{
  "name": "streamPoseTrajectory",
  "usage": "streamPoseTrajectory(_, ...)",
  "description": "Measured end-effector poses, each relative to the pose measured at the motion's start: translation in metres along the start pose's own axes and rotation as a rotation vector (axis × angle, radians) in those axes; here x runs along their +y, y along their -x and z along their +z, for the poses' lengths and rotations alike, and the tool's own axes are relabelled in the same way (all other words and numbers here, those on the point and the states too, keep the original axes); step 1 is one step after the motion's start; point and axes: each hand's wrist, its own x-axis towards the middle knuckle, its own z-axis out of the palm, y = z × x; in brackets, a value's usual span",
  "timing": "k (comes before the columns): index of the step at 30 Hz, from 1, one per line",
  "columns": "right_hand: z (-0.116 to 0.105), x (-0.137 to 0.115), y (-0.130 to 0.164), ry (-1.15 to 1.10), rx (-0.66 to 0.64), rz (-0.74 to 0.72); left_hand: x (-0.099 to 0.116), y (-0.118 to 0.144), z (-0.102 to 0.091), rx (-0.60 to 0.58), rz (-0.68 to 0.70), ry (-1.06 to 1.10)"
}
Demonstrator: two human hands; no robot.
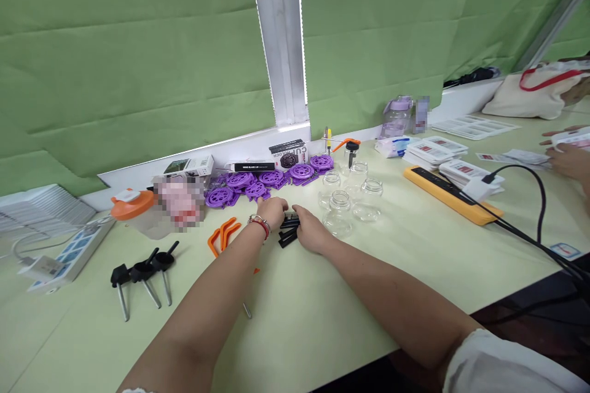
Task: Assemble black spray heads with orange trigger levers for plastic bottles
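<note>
Both hands meet at the middle of the pale green matte table (322,319). The left hand (273,211), with a red and silver bracelet at its wrist, and the right hand (310,232) are closed from either side on a small bundle of thin black plastic strips (288,230) that lies on the tabletop; the strips' ends fan out toward the person below the fingers, and a short ribbed or bristled black edge shows between the two hands.

Just beside the right hand stand four small clear glass jars (340,212) with round bodies and open mouths, set close together. Behind the hands runs a row of flat purple plastic wheels (271,181) with spoked centres, reaching along the white sill. Near the left wrist lie curved orange plastic strips (221,234). Farther left rest three black plastic knobs on slim metal stems (142,275), lying side by side. An orange-lidded clear container (134,207) sits near the sill, and a white power strip (69,255) lies at the left edge.

To the right lies a long yellow flat bar with a black face (449,193), crossed by a black cable (530,209), with stacks of white printed cards (436,150) behind it. Another person's hand (569,159) rests at the far right edge
</note>
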Motion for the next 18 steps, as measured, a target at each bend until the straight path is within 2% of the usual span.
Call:
streamPoseTrajectory(3, -0.001, -0.001, 0.001, -0.01, -0.005, 0.012, -0.007, 0.009, -0.021, 0.033, -0.011, 0.006)
streamPoseTrajectory(5, -0.001, -0.002, 0.002, -0.013, -0.008, 0.018, -0.015, 0.025, -0.041, 0.069, -0.031, 0.009)
streamPoseTrajectory(8, -0.001, -0.003, 0.003, -0.01, 0.002, 0.006, -0.033, 0.065, -0.067, 0.103, -0.05, 0.0)
streamPoseTrajectory(10, 0.001, -0.003, 0.005, -0.004, 0.031, -0.035, -0.045, 0.099, -0.076, 0.11, -0.116, -0.045)
streamPoseTrajectory(12, 0.003, -0.004, 0.006, 0.014, 0.061, -0.107, -0.052, 0.131, -0.073, 0.055, -0.226, -0.082)
streamPoseTrajectory(15, 0.008, -0.008, 0.011, 0.042, 0.078, -0.257, -0.053, 0.163, -0.055, -0.04, -0.378, -0.086)
streamPoseTrajectory(18, 0.013, -0.017, 0.019, 0.034, 0.056, -0.411, -0.044, 0.174, -0.033, -0.055, -0.369, -0.082)
